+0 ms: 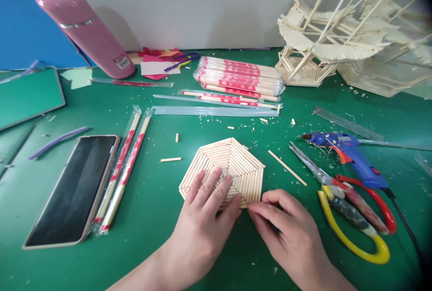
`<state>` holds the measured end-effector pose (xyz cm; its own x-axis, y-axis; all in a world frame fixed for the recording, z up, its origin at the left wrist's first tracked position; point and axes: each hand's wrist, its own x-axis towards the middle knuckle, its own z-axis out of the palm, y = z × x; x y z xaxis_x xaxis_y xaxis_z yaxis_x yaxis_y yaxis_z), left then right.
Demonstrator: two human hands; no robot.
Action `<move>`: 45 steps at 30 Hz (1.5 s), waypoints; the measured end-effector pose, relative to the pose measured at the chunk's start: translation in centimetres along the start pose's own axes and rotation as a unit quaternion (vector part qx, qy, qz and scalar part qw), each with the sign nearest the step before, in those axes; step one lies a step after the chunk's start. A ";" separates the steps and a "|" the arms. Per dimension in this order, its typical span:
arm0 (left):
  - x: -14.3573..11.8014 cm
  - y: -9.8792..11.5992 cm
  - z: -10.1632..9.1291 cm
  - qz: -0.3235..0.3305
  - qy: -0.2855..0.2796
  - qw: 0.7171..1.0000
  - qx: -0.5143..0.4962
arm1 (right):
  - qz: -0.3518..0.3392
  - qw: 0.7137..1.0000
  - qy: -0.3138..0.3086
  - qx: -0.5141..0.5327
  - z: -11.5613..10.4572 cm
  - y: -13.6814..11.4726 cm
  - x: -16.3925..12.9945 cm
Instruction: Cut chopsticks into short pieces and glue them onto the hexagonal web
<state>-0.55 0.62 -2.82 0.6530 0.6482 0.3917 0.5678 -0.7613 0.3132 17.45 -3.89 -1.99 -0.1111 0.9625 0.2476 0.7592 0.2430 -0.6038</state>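
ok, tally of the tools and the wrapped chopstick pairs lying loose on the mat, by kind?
Glue gun: 1
Scissors: 1
Clear ruler: 1
Wrapped chopstick pairs lying loose left of the hexagon panel, beside the phone: 2
Total: 5
The sealed chopstick bundle at the back is not counted.

Lower left of the frame, the green mat lies bare between the phone and the left hand. Right of the right hand, scissors and a glue gun crowd the way; 2 wrapped chopsticks flank the phone
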 end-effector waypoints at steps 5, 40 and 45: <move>0.2 0.1 0.2 -0.020 0.018 1.000 0.000 | 0.019 0.999 0.032 0.034 -0.2 0.0 0.5; 0.9 0.4 -0.2 -0.032 0.022 0.999 -0.013 | 0.062 0.993 -0.052 0.089 -0.8 0.3 1.1; 0.9 0.5 0.1 -0.054 0.028 0.998 -0.034 | 0.092 0.990 -0.067 0.089 -1.0 0.2 1.2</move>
<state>0.37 0.83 -2.42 0.5592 0.7260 0.4004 0.5969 -0.6877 0.4133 18.10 -2.75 -1.10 -0.0747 0.9969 0.0255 0.6516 0.0682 -0.7555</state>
